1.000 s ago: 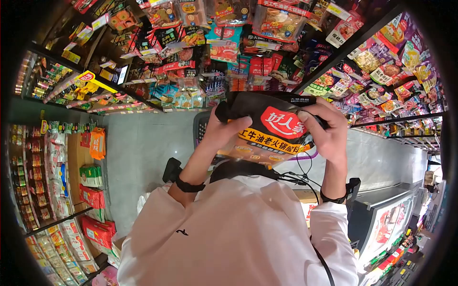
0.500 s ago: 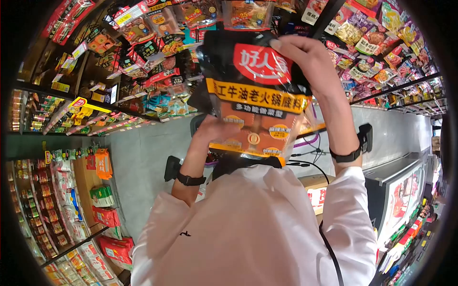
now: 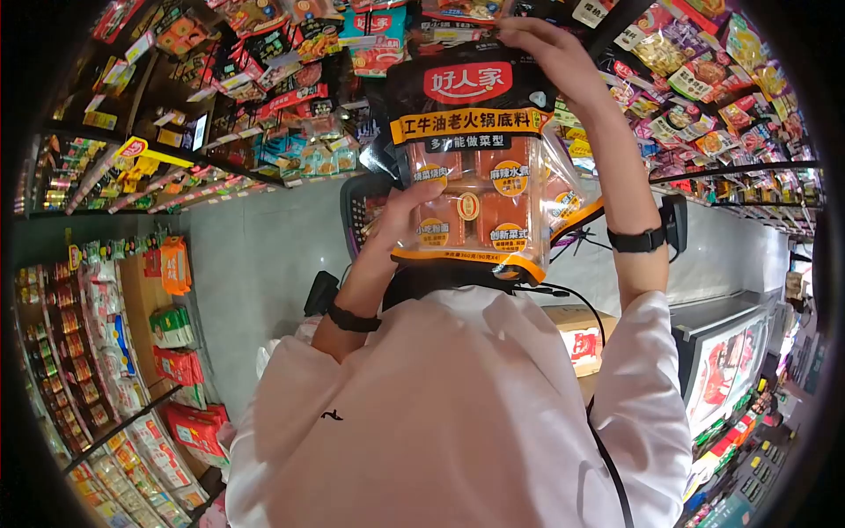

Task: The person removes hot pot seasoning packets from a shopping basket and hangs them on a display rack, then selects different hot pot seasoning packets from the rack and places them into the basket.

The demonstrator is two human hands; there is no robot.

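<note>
A black, orange and yellow food package (image 3: 471, 167) with a red label stands face-up in front of my chest, in the head view. My left hand (image 3: 400, 216) grips its lower left side, the thumb lying over the front and the other fingers hidden behind. At the top right corner, my right hand (image 3: 554, 62) is bent over the upper edge, its fingertips partly hidden. More packaging (image 3: 563, 189) of a similar kind shows behind the right side of the package.
Shelves with hanging food packets (image 3: 308, 97) run across the top. A dark basket (image 3: 356, 216) is partly visible behind my left hand. Another product rack (image 3: 114, 352) stands at the left. On the right are a cardboard box (image 3: 559, 321) and a lit cabinet (image 3: 726, 356).
The package has come slightly lower and more upright, its front now sharper. My left thumb now lies at its left side. My right hand has shifted slightly up, and more packaging shows behind.
</note>
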